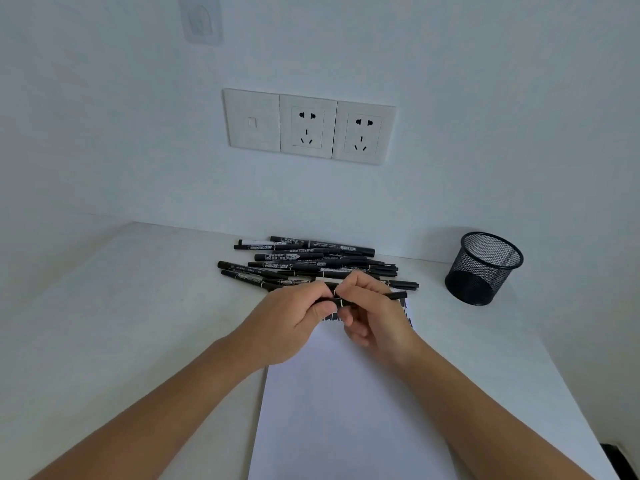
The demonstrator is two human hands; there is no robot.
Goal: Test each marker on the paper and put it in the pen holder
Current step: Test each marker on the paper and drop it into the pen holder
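Both hands meet over the top edge of the white paper (346, 410), gripping one black marker (396, 295) held level. My left hand (294, 320) pinches its left end, where the cap sits, and my right hand (367, 310) wraps the barrel, whose right end pokes out. Black scribbles (408, 313) mark the top of the paper, mostly hidden by my hands. A pile of several black markers (311, 261) lies just beyond my hands. The black mesh pen holder (483, 268) stands at the right, tilted in view, and looks empty.
The white table (121, 323) meets a white wall right behind the marker pile. Three wall plates with two sockets (308, 126) hang above. The table's right edge runs close past the paper, with a dark object (620, 459) on the floor.
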